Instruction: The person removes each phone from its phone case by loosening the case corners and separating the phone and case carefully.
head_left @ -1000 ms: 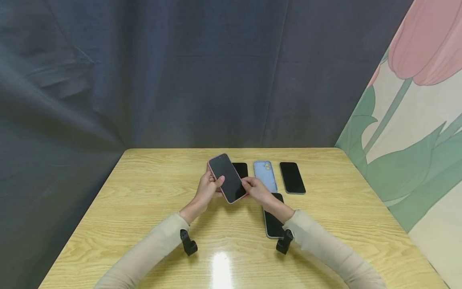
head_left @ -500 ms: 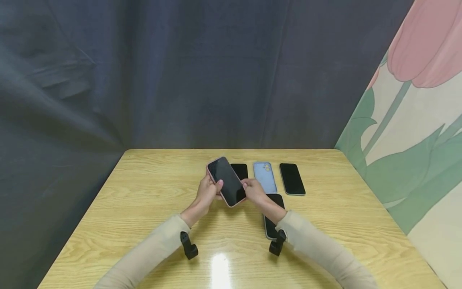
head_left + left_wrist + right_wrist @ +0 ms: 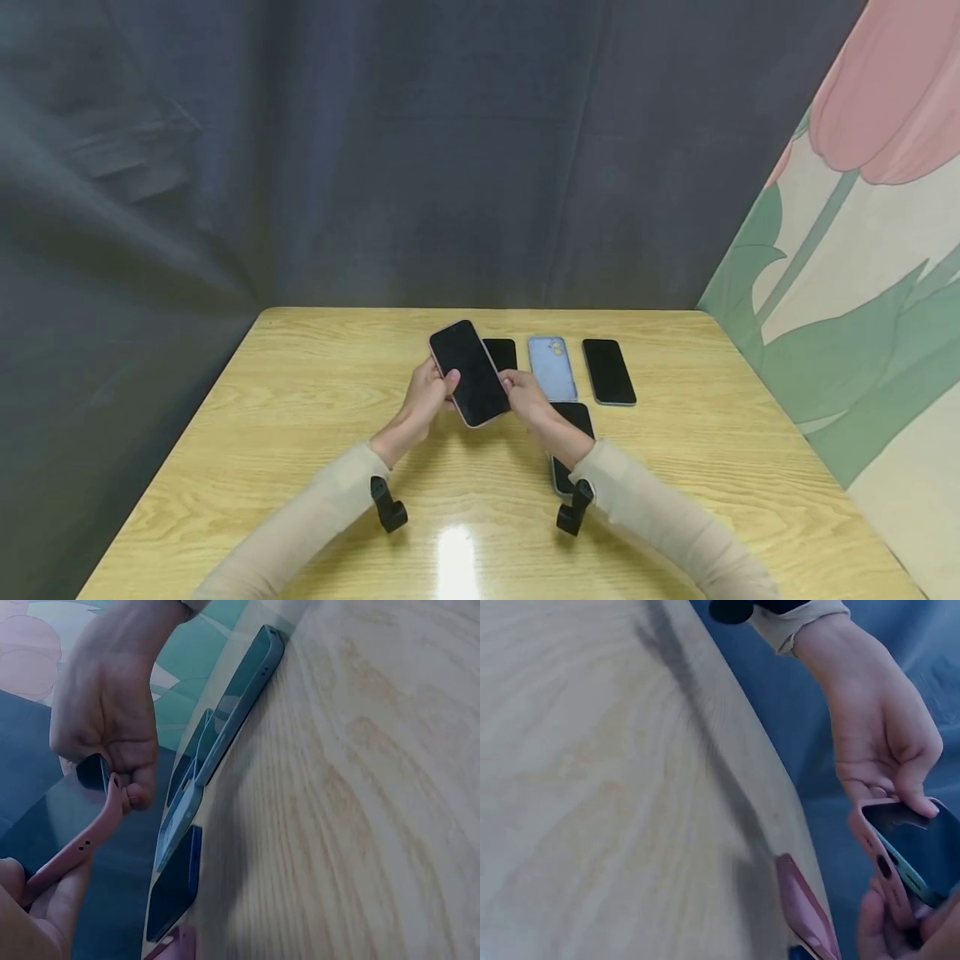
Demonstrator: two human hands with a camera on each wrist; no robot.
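Both hands hold a black-screened smartphone (image 3: 471, 379) in a pink phone case (image 3: 67, 859) above the table, screen up and tilted. My left hand (image 3: 425, 394) grips its left side, thumb over the screen edge. At the lower right corner, my right hand (image 3: 527, 398) pinches the pink case. There the case wall bows away from the phone, and the phone's teal edge (image 3: 907, 871) stands partly out of it in the right wrist view. The right fingertips are partly hidden behind the case and phone.
Behind the held phone lies a dark phone (image 3: 502, 353), beside another pink case (image 3: 804, 904). A light blue case (image 3: 552, 369) and a black phone (image 3: 608, 372) lie to the right. Under the right forearm rests another phone (image 3: 573, 419) on the wooden table (image 3: 315, 367).
The held phone and my right hand have shifted slightly left. My right forearm has moved inward a little; both hands keep their grip.
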